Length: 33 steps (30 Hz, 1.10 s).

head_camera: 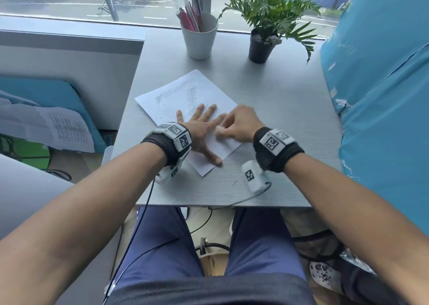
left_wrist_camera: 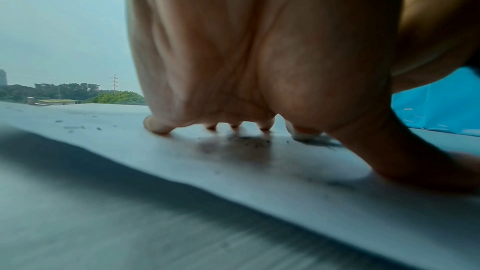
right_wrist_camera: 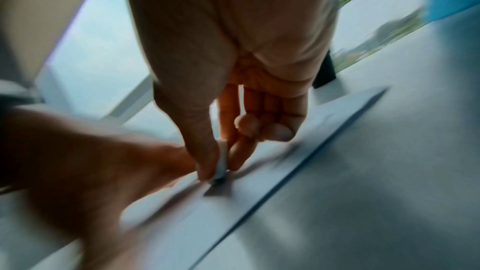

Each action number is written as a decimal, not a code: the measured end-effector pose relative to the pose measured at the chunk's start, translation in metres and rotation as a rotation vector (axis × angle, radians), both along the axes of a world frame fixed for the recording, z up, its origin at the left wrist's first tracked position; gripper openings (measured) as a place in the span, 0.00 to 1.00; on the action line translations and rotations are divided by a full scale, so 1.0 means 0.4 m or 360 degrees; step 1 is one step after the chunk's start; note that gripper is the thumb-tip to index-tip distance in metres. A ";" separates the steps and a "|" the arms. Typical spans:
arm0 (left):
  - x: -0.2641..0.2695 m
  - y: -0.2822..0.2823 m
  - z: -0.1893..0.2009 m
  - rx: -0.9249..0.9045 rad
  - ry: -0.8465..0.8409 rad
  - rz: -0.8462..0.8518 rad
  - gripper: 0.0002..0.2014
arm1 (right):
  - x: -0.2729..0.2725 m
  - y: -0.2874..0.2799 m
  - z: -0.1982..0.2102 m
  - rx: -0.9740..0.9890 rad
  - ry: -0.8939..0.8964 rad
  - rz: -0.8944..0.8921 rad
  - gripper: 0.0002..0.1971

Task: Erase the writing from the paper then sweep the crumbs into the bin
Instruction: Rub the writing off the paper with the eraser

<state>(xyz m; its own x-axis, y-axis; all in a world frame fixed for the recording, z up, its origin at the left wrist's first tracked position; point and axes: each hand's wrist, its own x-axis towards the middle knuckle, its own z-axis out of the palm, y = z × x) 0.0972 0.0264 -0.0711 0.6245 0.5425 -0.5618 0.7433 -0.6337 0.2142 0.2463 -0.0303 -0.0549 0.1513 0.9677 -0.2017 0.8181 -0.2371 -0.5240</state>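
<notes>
A white sheet of paper (head_camera: 176, 96) lies slanted on the grey table (head_camera: 278, 123), with pencil scribbles (head_camera: 181, 92) on its far half. My left hand (head_camera: 202, 128) lies flat on the sheet, fingers spread and pressing it down. My right hand (head_camera: 239, 123) pinches a small white eraser (head_camera: 219, 130) between thumb and fingers, its tip on the paper next to the left hand. The right wrist view, blurred by motion, has the eraser (right_wrist_camera: 221, 163) held upright on the sheet. In the left wrist view dark crumbs (left_wrist_camera: 249, 141) lie under the fingertips.
A white cup (head_camera: 199, 38) of pens and a potted plant (head_camera: 262, 42) stand at the table's far edge by the window. A blue covered object (head_camera: 383, 96) crowds the right side. Printed papers (head_camera: 46, 128) lie off to the left.
</notes>
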 end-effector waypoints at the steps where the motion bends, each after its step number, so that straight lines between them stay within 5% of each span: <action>1: -0.003 -0.001 0.003 0.0013 -0.0011 0.0006 0.73 | 0.032 0.012 0.011 0.0043 0.0028 -0.0160 0.10; 3: -0.003 -0.004 0.005 0.0006 0.0001 0.0017 0.72 | 0.044 0.017 0.010 0.0118 -0.0048 -0.0228 0.10; 7: 0.011 -0.003 0.010 -0.0014 0.0082 -0.0006 0.72 | -0.036 -0.028 0.000 0.0005 -0.0074 0.0242 0.07; 12: 0.008 -0.008 0.022 -0.0003 0.0107 0.0002 0.72 | 0.066 0.020 0.032 0.0096 -0.0077 -0.0181 0.10; 16: 0.018 -0.005 0.014 0.0012 0.0121 -0.0007 0.73 | -0.023 -0.035 0.008 -0.0038 -0.0096 0.0315 0.07; 20: 0.018 -0.012 0.030 0.0039 0.0156 -0.0004 0.73 | 0.081 0.015 0.028 0.0057 -0.0053 -0.0176 0.09; 25: 0.045 -0.012 0.037 0.0061 0.0264 -0.0008 0.72 | -0.011 -0.048 0.010 -0.0051 -0.0050 0.0296 0.04; 29: 0.046 -0.024 0.052 0.0073 0.0256 -0.0005 0.73 | 0.077 -0.007 0.027 0.0047 -0.0080 -0.0145 0.06; 33: 0.043 -0.017 0.036 0.0085 0.0252 -0.0034 0.74 | -0.009 -0.055 0.007 -0.0062 -0.0107 0.0320 0.05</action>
<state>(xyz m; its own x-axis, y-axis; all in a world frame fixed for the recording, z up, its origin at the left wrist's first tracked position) 0.1145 0.0195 -0.0566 0.5419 0.5618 -0.6251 0.7515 -0.6569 0.0610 0.2427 -0.0524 -0.0522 -0.0295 0.9714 -0.2355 0.8837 -0.0847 -0.4603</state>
